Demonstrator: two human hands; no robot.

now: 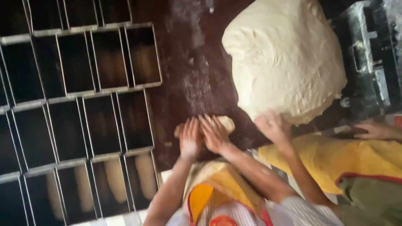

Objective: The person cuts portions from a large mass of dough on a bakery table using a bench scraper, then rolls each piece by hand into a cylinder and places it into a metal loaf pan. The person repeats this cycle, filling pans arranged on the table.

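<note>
Both my hands lie side by side, fingers stretched flat, on a small piece of pale dough (226, 123) on the dark floured table (188, 79). My left hand (190, 140) presses its left part and my right hand (214, 134) its middle. Only the dough's two ends show past my fingers. A big mound of dough (284, 58) rests on the table just to the right. A co-worker's hand (272, 126) touches its lower edge.
Rows of dark rectangular loaf tins (79, 104) fill the left side, and some near ones hold shaped dough (115, 180). A black machine (372, 54) stands at the far right. The co-worker's yellow apron (335, 159) and other hand (374, 130) are at the right.
</note>
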